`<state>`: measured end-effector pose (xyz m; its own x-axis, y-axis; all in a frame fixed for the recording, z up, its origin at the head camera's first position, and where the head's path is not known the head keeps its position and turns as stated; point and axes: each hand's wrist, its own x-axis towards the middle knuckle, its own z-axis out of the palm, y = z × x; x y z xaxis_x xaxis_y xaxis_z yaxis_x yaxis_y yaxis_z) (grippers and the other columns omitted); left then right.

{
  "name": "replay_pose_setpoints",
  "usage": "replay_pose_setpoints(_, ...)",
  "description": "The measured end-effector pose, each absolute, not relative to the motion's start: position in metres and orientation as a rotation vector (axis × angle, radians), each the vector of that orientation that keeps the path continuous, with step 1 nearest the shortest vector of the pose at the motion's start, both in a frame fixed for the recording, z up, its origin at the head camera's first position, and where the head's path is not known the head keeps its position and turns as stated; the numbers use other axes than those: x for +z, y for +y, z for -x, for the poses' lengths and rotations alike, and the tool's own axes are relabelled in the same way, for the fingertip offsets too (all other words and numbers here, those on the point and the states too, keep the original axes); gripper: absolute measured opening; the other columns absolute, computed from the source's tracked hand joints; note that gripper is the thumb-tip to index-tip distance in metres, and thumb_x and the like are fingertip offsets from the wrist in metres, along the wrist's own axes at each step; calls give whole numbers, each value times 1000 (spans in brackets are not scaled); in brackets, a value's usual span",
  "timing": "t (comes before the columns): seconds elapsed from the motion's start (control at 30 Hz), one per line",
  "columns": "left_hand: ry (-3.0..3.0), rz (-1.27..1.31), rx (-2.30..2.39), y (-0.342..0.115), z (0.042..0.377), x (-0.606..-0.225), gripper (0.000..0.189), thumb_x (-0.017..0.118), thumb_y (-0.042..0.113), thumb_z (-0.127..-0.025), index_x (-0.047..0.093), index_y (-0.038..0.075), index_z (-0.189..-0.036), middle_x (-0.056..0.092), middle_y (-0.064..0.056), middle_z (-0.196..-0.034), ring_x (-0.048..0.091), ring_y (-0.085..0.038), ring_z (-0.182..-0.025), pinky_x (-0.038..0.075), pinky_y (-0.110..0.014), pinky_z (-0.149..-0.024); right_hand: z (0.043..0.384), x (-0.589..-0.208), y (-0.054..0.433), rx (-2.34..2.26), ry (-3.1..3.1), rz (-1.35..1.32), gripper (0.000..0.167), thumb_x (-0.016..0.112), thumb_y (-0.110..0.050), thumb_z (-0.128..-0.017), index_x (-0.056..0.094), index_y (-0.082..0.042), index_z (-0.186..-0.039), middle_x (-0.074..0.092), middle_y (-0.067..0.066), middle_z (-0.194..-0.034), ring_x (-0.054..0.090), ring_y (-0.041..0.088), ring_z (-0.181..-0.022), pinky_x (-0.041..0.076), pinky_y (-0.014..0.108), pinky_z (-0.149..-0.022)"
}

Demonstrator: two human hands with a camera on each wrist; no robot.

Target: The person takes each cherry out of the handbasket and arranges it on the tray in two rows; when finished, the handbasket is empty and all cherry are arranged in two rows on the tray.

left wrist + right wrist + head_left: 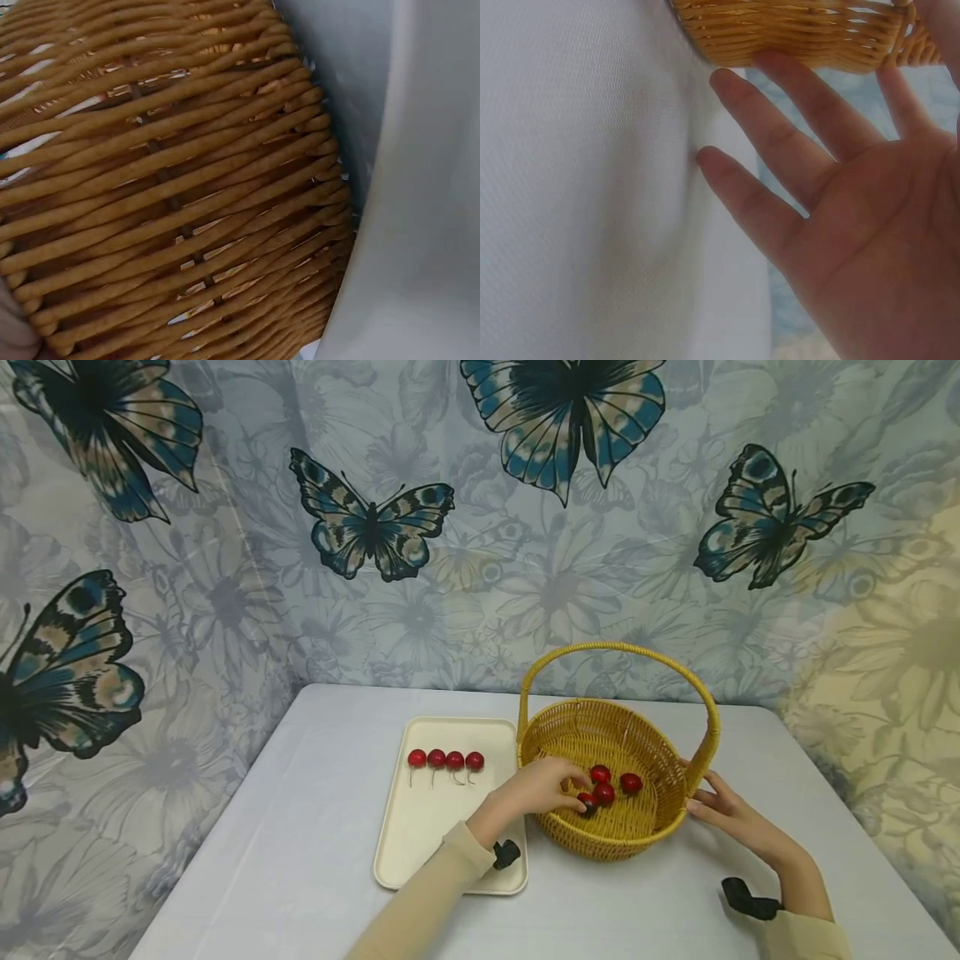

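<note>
Under the person's left hand (551,785), four red cherries are gathered in a yellow wicker basket (600,843): one cherry (588,804) is pinched between curled thumb and fingertips, and three others (631,784) are clustered just beyond it. To the left of that hand, four more cherries (454,761) are lined up in a row on one cream tray (420,843), their thin stems turned toward the person. The left hand is lowered over the basket's near-left rim, its wrist bent and its forearm, clad in a beige sleeve (420,893), carried slantwise across the tray's near corner.

At the opposite side of the basket, the right hand (731,814) is held wide, its fingers straight and spread, as shown in the right wrist view. The basket's outer side is touched by fingertips near the foot of its single arched handle (618,647); nothing is gripped there. The right forearm is raised from the near edge, with the hand angled inward. One black fitting is seen at each wrist.

Beneath both hands, a white-covered table (285,827) is seen; beyond them, five butterflies (371,522) are displayed on a floral cloth backdrop (420,618).
</note>
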<state>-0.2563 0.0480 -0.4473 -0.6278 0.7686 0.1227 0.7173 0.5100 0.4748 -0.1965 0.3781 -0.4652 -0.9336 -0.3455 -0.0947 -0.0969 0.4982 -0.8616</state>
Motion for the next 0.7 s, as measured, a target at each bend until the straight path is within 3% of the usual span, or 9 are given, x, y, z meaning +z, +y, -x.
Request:
replay_pose_setpoints(0.4, 2614, -1232, 692, 63, 265, -451, 29, 71, 35, -80, 67, 26, -107, 62, 16, -99, 54, 2, -80, 42, -11, -67, 198, -468, 380, -1425, 2491, 438, 65, 43, -15, -99, 4, -18, -150, 18, 33, -146, 33, -21, -111, 29, 72, -89)
replay_pose_setpoints(0.7, 2626, -1204, 560, 69, 266, -452, 27, 72, 32, -79, 68, 27, -105, 62, 13, -90, 53, 2, -77, 43, -12, -66, 198, -466, 379, -1422, 2489, 409, 65, 44, -16, -99, 3, -19, -150, 18, 33, -146, 32, -23, -108, 26, 74, -88)
